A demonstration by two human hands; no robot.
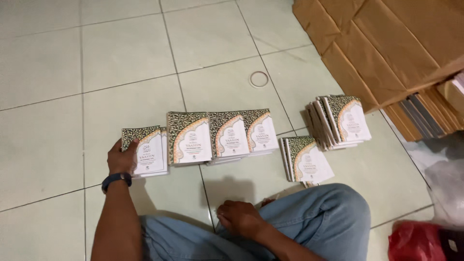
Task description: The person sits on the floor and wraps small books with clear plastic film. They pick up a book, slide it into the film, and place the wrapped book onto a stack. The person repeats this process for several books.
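Several stacks of small white booklets with green patterned borders lie in a row on the tiled floor. My left hand [122, 157], with a dark wristband, rests on the left edge of the leftmost stack [147, 151]. Beside it sit a taller stack [189, 137] and overlapping stacks [244, 133]. A small stack [307, 159] lies near my knee, and a fanned pile [340, 121] sits further right. My right hand [240, 217] rests loosely curled by my jeans-clad leg, holding nothing that I can see.
Brown wrapping paper and cardboard [382, 48] cover the back right, with more bundled books [425, 113] beneath. A rubber band ring [259, 79] lies on the tiles. A red plastic bag [415, 240] and clear plastic [447, 188] sit at the right.
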